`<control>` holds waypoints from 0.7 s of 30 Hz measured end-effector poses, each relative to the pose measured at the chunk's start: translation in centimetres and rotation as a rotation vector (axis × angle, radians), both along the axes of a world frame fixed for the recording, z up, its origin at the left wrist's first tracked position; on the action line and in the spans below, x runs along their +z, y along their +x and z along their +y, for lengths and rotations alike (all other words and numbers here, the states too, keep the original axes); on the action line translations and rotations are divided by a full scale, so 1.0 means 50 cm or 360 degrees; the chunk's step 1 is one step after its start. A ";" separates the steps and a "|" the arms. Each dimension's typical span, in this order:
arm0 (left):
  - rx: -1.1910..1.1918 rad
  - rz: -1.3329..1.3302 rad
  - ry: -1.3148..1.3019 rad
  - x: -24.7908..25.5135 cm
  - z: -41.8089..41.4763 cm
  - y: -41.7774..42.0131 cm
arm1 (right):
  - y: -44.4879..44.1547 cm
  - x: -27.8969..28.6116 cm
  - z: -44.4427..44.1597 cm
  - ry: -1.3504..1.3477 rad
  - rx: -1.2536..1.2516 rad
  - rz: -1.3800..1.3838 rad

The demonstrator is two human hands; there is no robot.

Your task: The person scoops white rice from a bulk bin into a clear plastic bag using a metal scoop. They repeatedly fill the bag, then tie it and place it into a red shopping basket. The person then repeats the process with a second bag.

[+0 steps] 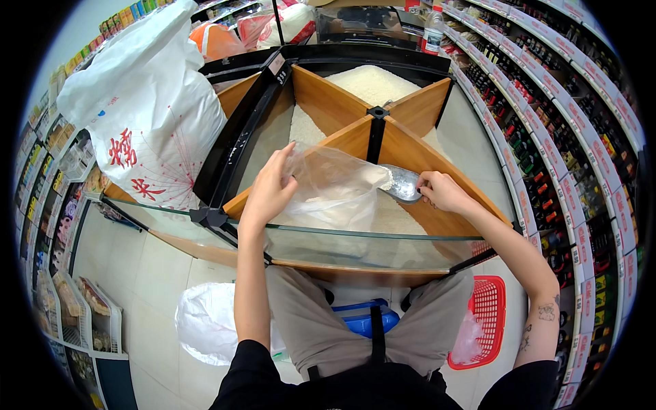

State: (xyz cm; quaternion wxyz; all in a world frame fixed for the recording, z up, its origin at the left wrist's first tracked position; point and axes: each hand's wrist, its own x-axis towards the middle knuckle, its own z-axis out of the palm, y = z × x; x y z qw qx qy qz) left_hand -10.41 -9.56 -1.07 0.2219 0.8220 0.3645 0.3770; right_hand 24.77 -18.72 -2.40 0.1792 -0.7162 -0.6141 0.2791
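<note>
My left hand (270,187) holds the left side of a clear plastic bag (335,197), which has some white rice in its bottom. The bag hangs over the near compartment of a divided bin, behind its glass front panel (359,251). In my right hand (445,192) is the handle of a metal scoop (406,185). The scoop's front end is at the right side of the bag's mouth, with white rice grains at its tip. Loose rice (405,218) lies in the compartment below. The bag partly hides that rice.
Crossed wooden dividers (430,156) split the bin, meeting at a black post (377,128). A large white sack (148,118) stands at the left. On the floor are a red basket (494,307), a blue object (366,318) and a white bag (207,323). Bottle shelves (558,169) line the right.
</note>
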 end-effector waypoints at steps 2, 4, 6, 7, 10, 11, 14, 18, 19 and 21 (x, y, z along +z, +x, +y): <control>0.0005 -0.0002 0.0095 -0.013 0.008 -0.007 | -0.003 0.015 -0.019 0.0051 0.0012 0.0053; 0.0006 0.0004 0.0135 -0.014 0.010 -0.004 | 0.002 0.022 -0.034 0.0112 0.0013 0.0087; 0.0000 0.0009 0.0118 -0.011 0.008 0.000 | 0.007 0.023 -0.040 0.0188 -0.0003 0.0150; -0.0001 0.0012 0.0110 -0.009 0.007 0.001 | 0.011 0.021 -0.039 0.0234 -0.0021 0.0195; -0.0005 0.0006 0.0113 -0.009 0.008 0.002 | 0.016 0.022 -0.033 0.0435 -0.0019 0.0322; -0.0007 0.0008 0.0094 -0.008 0.008 0.002 | 0.016 0.023 -0.030 0.0512 -0.0011 0.0362; -0.0003 0.0017 0.0081 -0.001 0.002 0.003 | 0.017 0.054 -0.020 0.0618 0.0132 0.0276; 0.0015 0.0027 0.0092 -0.007 0.004 -0.004 | -0.027 0.132 -0.010 0.0594 0.0288 0.0184; 0.0010 0.0024 0.0071 -0.006 0.004 -0.002 | -0.042 0.153 -0.006 0.0617 0.0327 0.0080; 0.0011 0.0029 0.0077 -0.005 0.003 -0.004 | -0.079 0.183 0.007 0.0665 0.0412 -0.0123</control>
